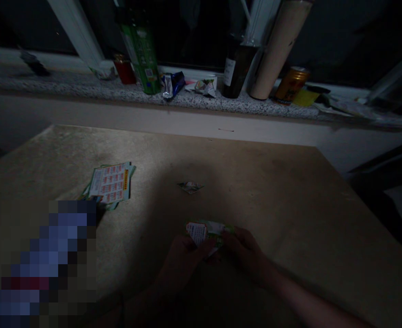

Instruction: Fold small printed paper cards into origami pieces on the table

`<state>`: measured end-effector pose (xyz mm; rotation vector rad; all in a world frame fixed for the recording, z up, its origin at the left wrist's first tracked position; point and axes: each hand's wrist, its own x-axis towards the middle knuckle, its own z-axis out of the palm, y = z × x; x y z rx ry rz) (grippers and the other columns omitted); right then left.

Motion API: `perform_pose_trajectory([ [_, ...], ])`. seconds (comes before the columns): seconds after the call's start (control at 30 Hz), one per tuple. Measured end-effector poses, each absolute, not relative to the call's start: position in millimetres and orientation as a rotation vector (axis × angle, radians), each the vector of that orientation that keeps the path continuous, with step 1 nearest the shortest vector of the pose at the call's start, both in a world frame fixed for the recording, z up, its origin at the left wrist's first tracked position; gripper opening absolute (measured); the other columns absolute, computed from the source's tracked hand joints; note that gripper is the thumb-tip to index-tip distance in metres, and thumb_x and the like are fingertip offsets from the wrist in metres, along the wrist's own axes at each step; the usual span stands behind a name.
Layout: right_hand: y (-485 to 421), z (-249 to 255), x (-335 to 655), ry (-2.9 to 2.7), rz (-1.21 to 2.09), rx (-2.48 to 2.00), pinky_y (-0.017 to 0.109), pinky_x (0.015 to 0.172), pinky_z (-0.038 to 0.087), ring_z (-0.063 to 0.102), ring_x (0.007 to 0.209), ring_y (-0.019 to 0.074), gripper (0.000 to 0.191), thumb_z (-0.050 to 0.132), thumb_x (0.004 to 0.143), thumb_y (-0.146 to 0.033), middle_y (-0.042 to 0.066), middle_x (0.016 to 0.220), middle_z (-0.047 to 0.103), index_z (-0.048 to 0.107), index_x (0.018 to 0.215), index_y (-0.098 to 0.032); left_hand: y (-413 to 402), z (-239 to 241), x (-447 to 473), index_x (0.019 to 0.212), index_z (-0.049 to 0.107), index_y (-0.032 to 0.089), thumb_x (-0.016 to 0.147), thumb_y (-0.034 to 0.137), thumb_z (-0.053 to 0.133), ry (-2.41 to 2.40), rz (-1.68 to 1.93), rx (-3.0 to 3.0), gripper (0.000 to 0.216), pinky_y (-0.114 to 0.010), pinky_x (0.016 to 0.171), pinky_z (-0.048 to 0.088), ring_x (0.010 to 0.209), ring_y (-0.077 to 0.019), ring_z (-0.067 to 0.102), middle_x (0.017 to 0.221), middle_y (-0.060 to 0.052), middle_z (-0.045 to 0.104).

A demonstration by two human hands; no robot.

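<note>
My left hand (183,262) and my right hand (245,255) meet low over a beige table (290,196) in dim light. Both pinch a small folded printed paper (206,231), white and green with red print. The left fingers grip its left side and the right fingers its right edge. A small folded paper piece (190,186) lies on the table just beyond the hands. A stack of printed sheets (110,184) with red squares lies to the left.
Behind the table runs a speckled stone sill (85,89) with a green carton (141,50), a red cup (125,70), wrappers (172,84), a dark bottle (235,68), a beige tube (279,50) and a gold can (291,85). A blurred patch covers the lower left.
</note>
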<state>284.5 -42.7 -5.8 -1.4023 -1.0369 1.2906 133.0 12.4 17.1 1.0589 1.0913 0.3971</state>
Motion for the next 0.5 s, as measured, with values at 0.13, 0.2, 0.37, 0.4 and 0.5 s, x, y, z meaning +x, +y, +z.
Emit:
perform_pose_trajectory([
  [0.13,-43.7,-6.8,281.3,-0.929,1.349,-1.424,0.022,0.048,0.030,0.032,0.051,0.0089,0.052,0.047,0.081,-0.063,-0.004,0.054,0.036,0.043,0.055,-0.018,11.2,15.6,133.5,0.054,0.069,0.014,0.067,0.046,0.068,1.136,0.403,1.056,0.035,-0.022,0.053,0.043,0.056,-0.0171,0.062,0.057,-0.005,0.068],
  [0.2,-44.7,-2.1,280.3,-1.000,1.338,-1.501,0.023,0.050,0.033,0.036,0.053,0.0100,0.053,0.043,0.082,-0.064,-0.003,0.056,0.041,0.046,0.057,-0.017,10.5,13.6,132.9,0.056,0.071,0.014,0.068,0.046,0.068,1.114,0.414,1.059,0.035,-0.023,0.055,0.044,0.058,-0.0176,0.063,0.060,-0.005,0.070],
  [0.37,-48.0,6.1,278.6,-1.166,1.032,-1.709,0.029,0.063,0.043,0.048,0.064,0.0158,0.062,0.033,0.079,-0.074,0.003,0.065,0.053,0.058,0.066,-0.018,7.7,11.7,131.2,0.061,0.072,0.012,0.068,0.045,0.070,1.067,0.466,1.027,0.034,-0.023,0.058,0.046,0.060,-0.0188,0.064,0.063,-0.006,0.071],
  [0.4,-48.7,5.5,278.5,-1.192,0.976,-1.727,0.030,0.065,0.043,0.050,0.066,0.0168,0.064,0.032,0.079,-0.075,0.004,0.068,0.056,0.060,0.069,-0.018,7.1,12.3,131.2,0.063,0.072,0.012,0.067,0.045,0.071,1.071,0.480,1.002,0.033,-0.024,0.058,0.047,0.061,-0.0195,0.065,0.064,-0.006,0.071],
  [0.5,-50.2,1.8,279.2,-1.227,0.897,-1.736,0.029,0.063,0.044,0.050,0.063,0.0165,0.065,0.030,0.081,-0.073,0.004,0.066,0.056,0.062,0.069,-0.017,6.1,15.4,131.8,0.075,0.073,0.013,0.065,0.048,0.072,1.059,0.542,0.906,0.037,-0.026,0.061,0.049,0.064,-0.0212,0.066,0.069,-0.006,0.072],
])
